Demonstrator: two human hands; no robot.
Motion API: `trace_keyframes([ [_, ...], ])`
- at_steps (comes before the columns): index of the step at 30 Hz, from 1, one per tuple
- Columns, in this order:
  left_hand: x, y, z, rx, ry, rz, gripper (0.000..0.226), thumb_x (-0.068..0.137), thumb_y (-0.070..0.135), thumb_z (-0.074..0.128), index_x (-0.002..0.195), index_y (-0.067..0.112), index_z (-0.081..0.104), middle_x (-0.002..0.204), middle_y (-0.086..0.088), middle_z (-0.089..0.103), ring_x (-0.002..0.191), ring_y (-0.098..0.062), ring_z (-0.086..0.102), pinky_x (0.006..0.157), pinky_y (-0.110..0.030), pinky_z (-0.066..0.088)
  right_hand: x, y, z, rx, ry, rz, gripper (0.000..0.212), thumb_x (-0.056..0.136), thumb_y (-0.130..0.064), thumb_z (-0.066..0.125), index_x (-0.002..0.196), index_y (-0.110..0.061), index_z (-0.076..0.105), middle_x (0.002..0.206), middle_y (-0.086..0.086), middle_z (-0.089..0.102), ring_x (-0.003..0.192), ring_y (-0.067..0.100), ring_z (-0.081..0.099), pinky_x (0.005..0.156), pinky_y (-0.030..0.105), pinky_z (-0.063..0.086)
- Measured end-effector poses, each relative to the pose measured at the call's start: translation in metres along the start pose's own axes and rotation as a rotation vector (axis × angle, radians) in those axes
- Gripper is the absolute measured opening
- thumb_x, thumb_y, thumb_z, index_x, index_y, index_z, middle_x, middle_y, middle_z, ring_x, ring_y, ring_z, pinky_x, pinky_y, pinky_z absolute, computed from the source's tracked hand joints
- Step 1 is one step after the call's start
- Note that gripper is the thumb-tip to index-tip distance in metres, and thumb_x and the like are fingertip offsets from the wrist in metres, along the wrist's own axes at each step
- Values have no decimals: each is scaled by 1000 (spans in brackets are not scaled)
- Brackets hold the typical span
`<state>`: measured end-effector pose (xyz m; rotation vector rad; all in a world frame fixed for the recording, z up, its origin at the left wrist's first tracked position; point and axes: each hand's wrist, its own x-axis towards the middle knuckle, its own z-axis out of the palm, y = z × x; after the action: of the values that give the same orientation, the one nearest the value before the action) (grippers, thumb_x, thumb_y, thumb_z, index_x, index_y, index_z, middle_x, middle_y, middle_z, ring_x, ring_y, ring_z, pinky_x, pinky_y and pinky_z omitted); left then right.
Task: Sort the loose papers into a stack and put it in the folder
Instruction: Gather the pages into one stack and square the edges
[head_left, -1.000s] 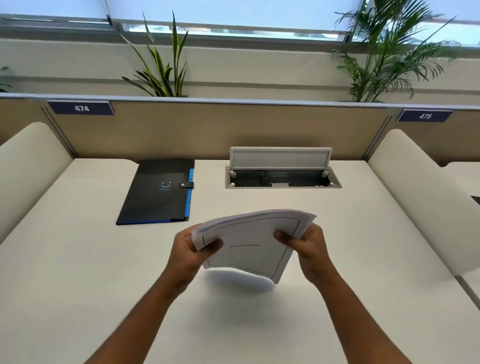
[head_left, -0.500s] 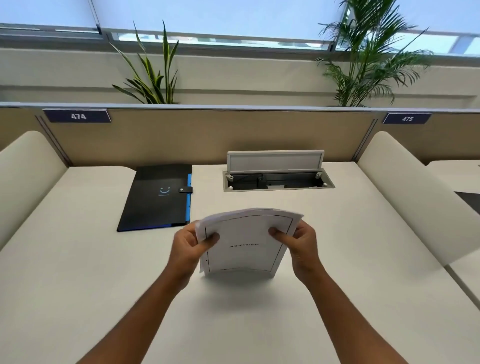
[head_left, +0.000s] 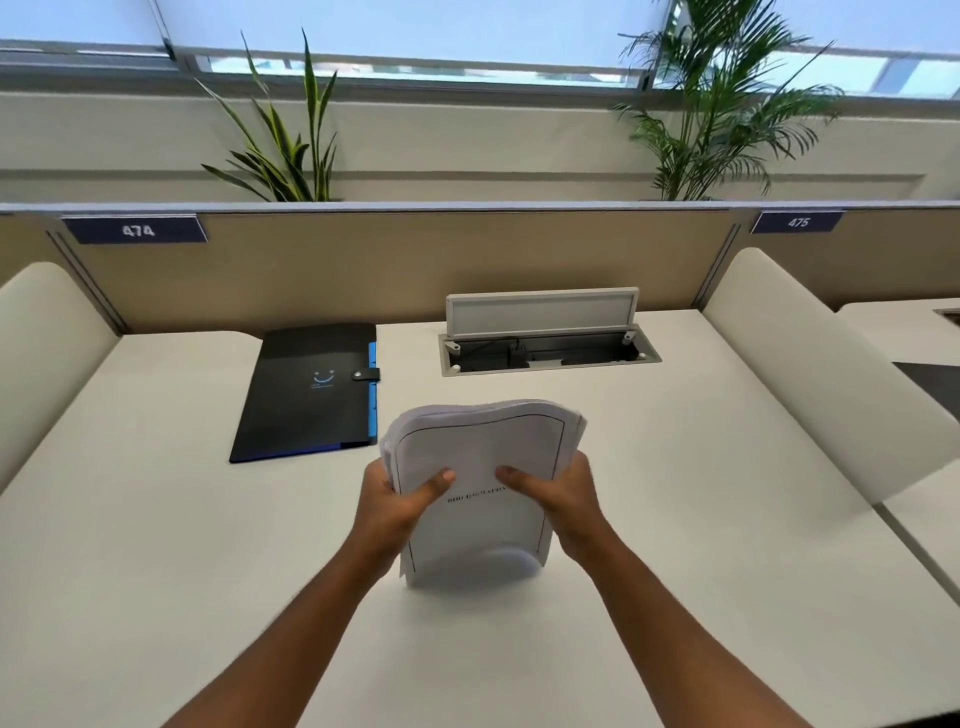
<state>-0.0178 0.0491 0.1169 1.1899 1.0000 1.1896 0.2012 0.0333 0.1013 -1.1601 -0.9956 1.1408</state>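
Observation:
A stack of white papers (head_left: 480, 452) stands nearly upright on its lower edge on the white desk (head_left: 156, 519), the top sheet showing a thin black border and a line of print. My left hand (head_left: 397, 506) grips its left side and my right hand (head_left: 558, 501) its right side, thumbs on the front sheet. The sheets' top edges are slightly fanned. A black folder (head_left: 306, 395) with a blue edge and a snap tab lies closed and flat at the back left, apart from the papers.
An open cable hatch (head_left: 545, 338) with a raised lid is set into the desk behind the papers. Cream padded dividers (head_left: 810, 364) flank the desk on both sides. A beige partition with labels 474 and 475 closes the back, plants beyond it.
The stack has swung from a tilted hold in the air to upright, and its lower edge has come down onto the desk. Both hands have slid lower along its sides.

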Motion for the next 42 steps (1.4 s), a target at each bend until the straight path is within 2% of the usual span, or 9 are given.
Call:
trace_keyframes([
  [7, -2, 1, 4, 55, 50, 50, 44, 67, 33, 84, 96, 60, 66, 94, 19, 73, 89, 0, 69, 63, -19, 57, 3, 1, 1, -37, 78, -16, 34, 62, -24, 95, 92, -17, 82, 92, 8, 82, 82, 21, 76, 72, 35, 60],
  [13, 2, -1, -1, 36, 73, 67, 33, 72, 33, 83, 103, 33, 70, 100, 0, 75, 96, -23, 71, 70, -28, 60, 7, -6, -10, 32, 123, -35, 42, 69, -12, 93, 107, -13, 75, 101, 11, 80, 93, 29, 76, 73, 35, 63],
  [17, -1, -4, 8, 56, 124, 55, 30, 72, 40, 84, 97, 44, 70, 95, 3, 75, 89, -18, 72, 65, -30, 60, 7, -7, 2, -13, 166, -73, 35, 67, -21, 93, 99, -23, 79, 95, 6, 80, 85, 21, 76, 70, 33, 63],
  [22, -5, -10, 9, 41, 170, 46, 33, 69, 43, 86, 97, 49, 70, 97, 7, 75, 89, -13, 72, 67, -28, 60, 4, 7, 0, 7, 170, -32, 41, 72, -11, 93, 108, -12, 73, 101, 9, 80, 93, 29, 76, 74, 37, 64],
  [26, 1, -5, 14, 47, 192, 56, 39, 64, 49, 87, 97, 55, 67, 96, 13, 74, 90, -10, 71, 64, -23, 58, 7, 6, 4, 25, 215, -38, 31, 68, -13, 95, 93, -24, 79, 93, 3, 81, 83, 18, 76, 67, 28, 61],
  [31, 7, -3, 7, 141, 174, 112, 31, 71, 43, 84, 94, 56, 67, 91, 15, 73, 89, -9, 69, 66, -28, 61, 14, 2, -1, -17, 141, -75, 48, 69, -17, 94, 110, -29, 72, 107, 1, 77, 100, 18, 72, 80, 35, 63],
  [36, 20, 1, 17, 128, 270, 97, 36, 72, 43, 79, 91, 67, 60, 88, 27, 69, 86, 1, 67, 58, -20, 56, 27, -7, 16, -57, 173, -98, 34, 68, -23, 94, 94, -39, 81, 93, -4, 81, 83, 15, 75, 73, 35, 65],
  [39, 21, -1, 12, 139, 245, 158, 34, 74, 42, 79, 96, 61, 62, 91, 23, 70, 90, -5, 68, 58, -17, 56, 29, -8, 12, -16, 144, -98, 45, 69, -28, 94, 110, -26, 77, 103, 0, 81, 93, 17, 76, 77, 34, 65],
  [42, 19, -12, 17, 216, 254, 62, 25, 75, 37, 79, 89, 47, 62, 83, 19, 68, 89, -13, 68, 57, -15, 54, 23, 7, 12, -29, 88, 53, 32, 77, -18, 92, 105, -26, 78, 102, 2, 81, 100, 27, 76, 77, 33, 63],
])
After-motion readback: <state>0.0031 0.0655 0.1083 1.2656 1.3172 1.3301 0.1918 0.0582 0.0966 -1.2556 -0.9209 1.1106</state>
